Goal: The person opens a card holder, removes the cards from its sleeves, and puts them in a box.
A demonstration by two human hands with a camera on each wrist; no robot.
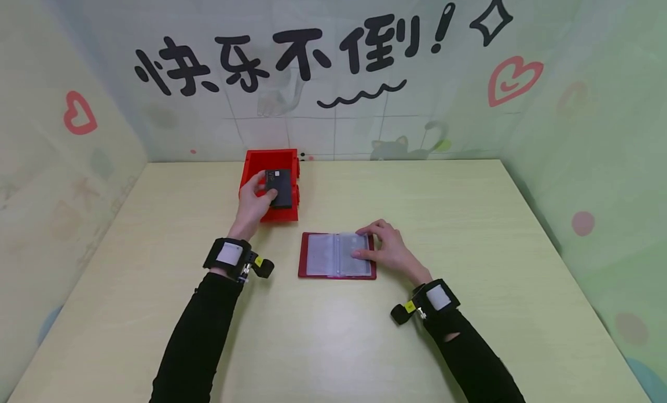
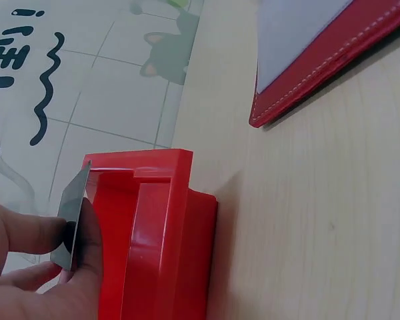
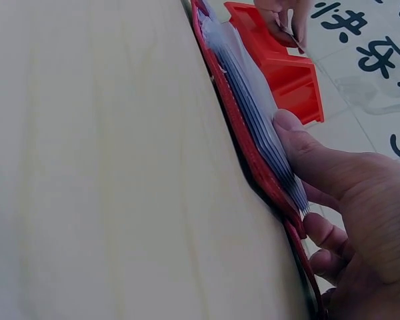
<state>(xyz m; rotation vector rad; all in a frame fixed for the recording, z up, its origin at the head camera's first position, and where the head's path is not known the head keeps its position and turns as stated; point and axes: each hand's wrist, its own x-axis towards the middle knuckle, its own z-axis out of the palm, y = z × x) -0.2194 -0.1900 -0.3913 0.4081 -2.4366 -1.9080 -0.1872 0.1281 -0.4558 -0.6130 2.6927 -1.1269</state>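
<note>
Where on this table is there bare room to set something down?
Bare table lies right of the card holder, and more near the front edge between the sleeves. It is crowded at the middle back: left hand holds a dark card over the red box, right hand rests on the holder.

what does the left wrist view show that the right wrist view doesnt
Only the left wrist view shows, close up, the left hand pinching the dark card by its edge beside the red box, plus a cat drawing on the wall.

Only the right wrist view shows the right hand with fingers resting on the clear sleeves of the open card holder, seen edge-on as a stack of pages.

Both show the red box, part of the red card holder, the pale table and the black lettering on the wall.
</note>
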